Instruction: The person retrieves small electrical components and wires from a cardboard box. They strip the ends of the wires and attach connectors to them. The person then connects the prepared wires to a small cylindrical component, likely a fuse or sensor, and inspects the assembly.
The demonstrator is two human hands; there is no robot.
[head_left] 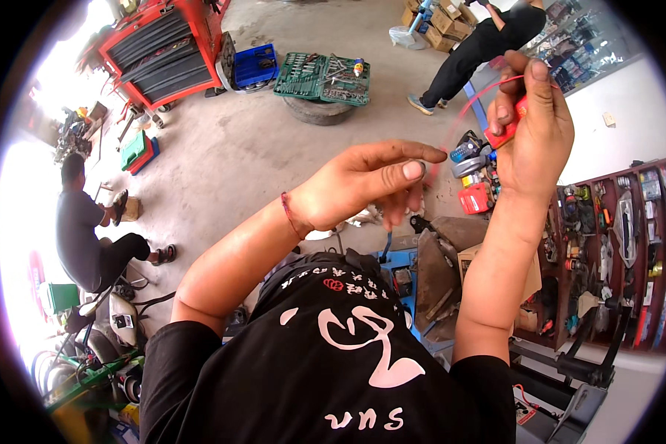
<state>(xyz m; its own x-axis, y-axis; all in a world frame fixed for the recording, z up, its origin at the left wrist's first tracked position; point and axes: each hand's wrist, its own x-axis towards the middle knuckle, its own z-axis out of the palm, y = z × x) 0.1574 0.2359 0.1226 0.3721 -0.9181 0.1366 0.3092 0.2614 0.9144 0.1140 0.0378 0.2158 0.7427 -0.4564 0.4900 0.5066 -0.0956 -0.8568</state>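
My right hand (534, 129) is raised at the upper right, fingers shut on a small red object (505, 132) from which a thin red wire (472, 102) loops out to the left. My left hand (368, 180) is at the centre, thumb and fingers pinched together near the wire's lower end (435, 169); whether it grips the wire I cannot tell. My black shirt with white markings (333, 362) fills the lower middle.
An open green tool case (323, 76) rests on a tyre. A red tool cabinet (163, 48) stands at the upper left. One person sits at the left (85, 233), another stands at the top right (481, 44). Tool shelves (614, 251) line the right wall.
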